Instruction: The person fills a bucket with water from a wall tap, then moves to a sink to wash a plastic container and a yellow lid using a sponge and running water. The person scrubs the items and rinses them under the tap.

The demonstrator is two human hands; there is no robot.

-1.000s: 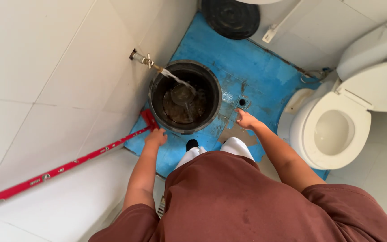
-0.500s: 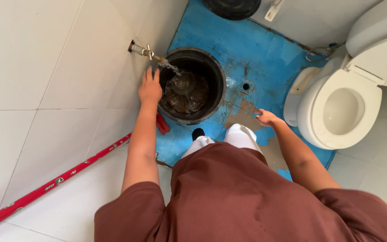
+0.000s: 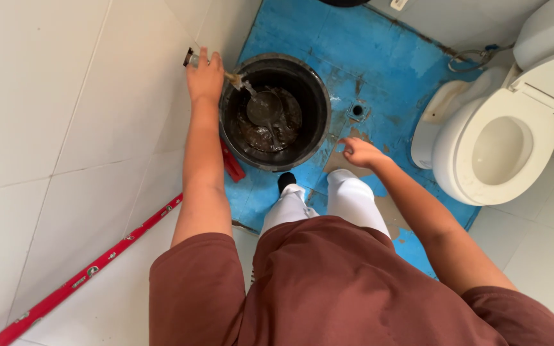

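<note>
Tap (image 3: 195, 59): metal, on white wall above bucket, water running.
Left hand (image 3: 204, 77): fingers wrapped over tap.
Bucket (image 3: 315, 102): black, round, murky water.
Right hand (image 3: 360, 152): loosely open, holding nothing.

brown short-sleeved top (image 3: 354, 288), white trousers (image 3: 347, 198), dark shoe (image 3: 285, 181)

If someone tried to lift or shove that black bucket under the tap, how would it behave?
The black bucket holds murky water with a ladle in it, so it would probably feel heavy and slosh. Its wide round body sits flat on the blue floor, so tipping seems unlikely. The floor looks wet, so a shove might slide it.
</note>
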